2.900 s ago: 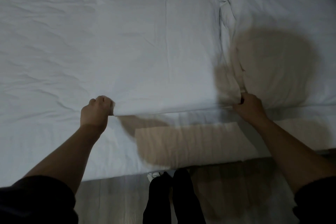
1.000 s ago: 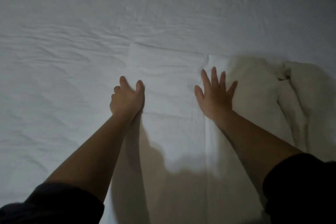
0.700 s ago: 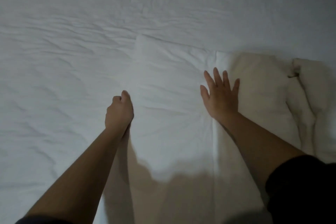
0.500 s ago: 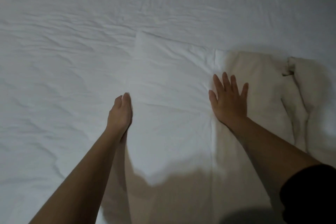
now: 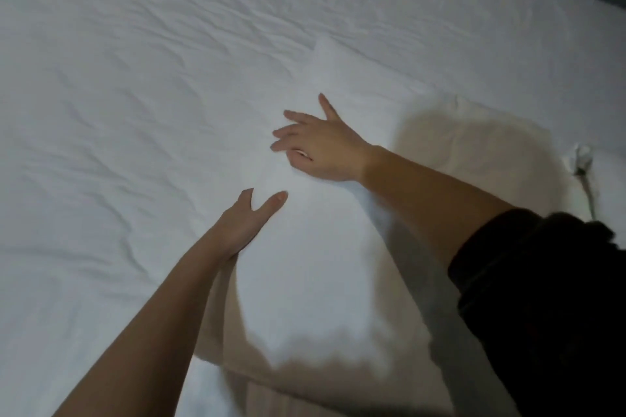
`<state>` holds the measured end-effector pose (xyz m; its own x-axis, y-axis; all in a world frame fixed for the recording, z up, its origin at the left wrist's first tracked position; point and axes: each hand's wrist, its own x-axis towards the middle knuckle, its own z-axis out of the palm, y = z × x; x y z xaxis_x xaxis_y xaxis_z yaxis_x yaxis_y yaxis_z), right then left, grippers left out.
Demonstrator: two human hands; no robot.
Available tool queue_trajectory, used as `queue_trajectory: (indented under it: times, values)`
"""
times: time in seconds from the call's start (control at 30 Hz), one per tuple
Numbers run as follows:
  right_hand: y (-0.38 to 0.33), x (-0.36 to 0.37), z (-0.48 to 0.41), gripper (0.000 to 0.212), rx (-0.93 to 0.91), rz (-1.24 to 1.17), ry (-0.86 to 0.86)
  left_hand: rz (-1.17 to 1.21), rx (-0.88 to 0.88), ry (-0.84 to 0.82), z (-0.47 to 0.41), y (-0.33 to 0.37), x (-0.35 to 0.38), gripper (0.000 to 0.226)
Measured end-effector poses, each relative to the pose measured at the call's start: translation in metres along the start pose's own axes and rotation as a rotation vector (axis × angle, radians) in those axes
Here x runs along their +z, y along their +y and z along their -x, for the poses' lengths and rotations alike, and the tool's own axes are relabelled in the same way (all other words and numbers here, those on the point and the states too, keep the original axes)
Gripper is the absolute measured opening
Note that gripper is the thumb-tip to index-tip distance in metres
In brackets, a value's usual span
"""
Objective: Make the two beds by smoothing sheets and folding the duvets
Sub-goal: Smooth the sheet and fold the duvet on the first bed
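The right hand is swinging across now. Half a second ago it was lying flat on the shaded right-hand panel of the folded duvet with fingers pointing away; now it is sitting over the bright middle panel, fingers aimed left and spread wide. The left hand is staying on the duvet's left edge, just near of the right hand, but its thumb is now splaying out from straight fingers, flat on the fabric and holding nothing. The view is also tilting, so the duvet is running diagonally.

The duvet is lying folded on the wrinkled sheet, directly under both hands and reaching back towards the person. The sheet's creases are spreading left of the left hand and beyond both hands.

The right fingers are smearing with motion blur, so I cannot tell whether they are pressing the duvet or skimming above it. The black sleeve and right forearm are covering the duvet's right side, and shadow is swallowing its near end. A small crumpled bit is showing right of the right arm, too dim to identify.
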<state>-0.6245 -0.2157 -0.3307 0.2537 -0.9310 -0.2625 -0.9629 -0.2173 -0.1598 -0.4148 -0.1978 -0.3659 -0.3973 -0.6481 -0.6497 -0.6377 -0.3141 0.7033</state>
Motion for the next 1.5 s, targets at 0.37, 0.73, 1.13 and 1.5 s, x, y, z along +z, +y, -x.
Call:
queue_trajectory:
  times: [0.37, 0.73, 1.13, 1.5]
  values:
    - [0.046, -0.034, -0.064, 0.043, 0.025, 0.189, -0.216, -0.072, -0.013, 0.042, 0.030, -0.032, 0.001, 0.080]
    - [0.030, -0.020, -0.059, 0.040, -0.082, 0.243, -0.218, -0.330, 0.065, 0.321, 0.029, 0.002, 0.034, 0.089]
    - [0.041, -0.003, -0.003, 0.054, 0.324, 0.122, 0.028, -0.408, -0.139, 0.357, 0.087, -0.065, 0.020, 0.074]
    - [-0.066, 0.073, 0.168, 0.057, 0.374, 0.030, 0.129, -0.553, 0.177, 0.398, 0.114, -0.059, 0.054, 0.081]
